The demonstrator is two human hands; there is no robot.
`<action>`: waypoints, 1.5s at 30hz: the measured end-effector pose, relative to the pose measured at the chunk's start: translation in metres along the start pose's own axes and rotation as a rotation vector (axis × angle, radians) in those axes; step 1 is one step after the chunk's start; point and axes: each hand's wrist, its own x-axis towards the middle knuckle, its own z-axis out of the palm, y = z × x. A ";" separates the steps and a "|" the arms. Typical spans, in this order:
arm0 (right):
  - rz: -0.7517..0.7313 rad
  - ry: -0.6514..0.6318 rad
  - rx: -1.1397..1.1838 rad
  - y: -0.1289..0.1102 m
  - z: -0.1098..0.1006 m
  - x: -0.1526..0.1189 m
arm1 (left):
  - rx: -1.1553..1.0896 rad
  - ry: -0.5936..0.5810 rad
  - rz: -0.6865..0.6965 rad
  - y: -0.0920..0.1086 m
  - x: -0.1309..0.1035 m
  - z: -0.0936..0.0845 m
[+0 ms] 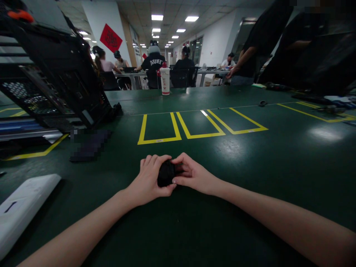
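Left hand [147,181] curls its grip around the near and left sides of a small black rounded object [166,173]; the object sits between both grips on the dark green desk [250,167]; right hand [191,175] pinches its right side with fingers closed; yellow taped rectangles [194,126] lie beyond.

Your left hand [148,180] and right hand [191,175] meet at lower centre of the frame, both gripping a small black object [166,173] on the green table [250,167]. Yellow tape boxes [194,126] lie just beyond. A white bottle [165,81] stands at upper centre.
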 end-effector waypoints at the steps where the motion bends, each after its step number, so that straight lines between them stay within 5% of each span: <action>1: -0.005 0.002 0.001 0.001 0.000 0.000 | 0.001 -0.002 -0.001 0.000 0.000 0.000; 45: 0.002 0.138 -0.139 -0.003 0.006 0.001 | -0.007 -0.008 -0.031 0.003 0.001 -0.001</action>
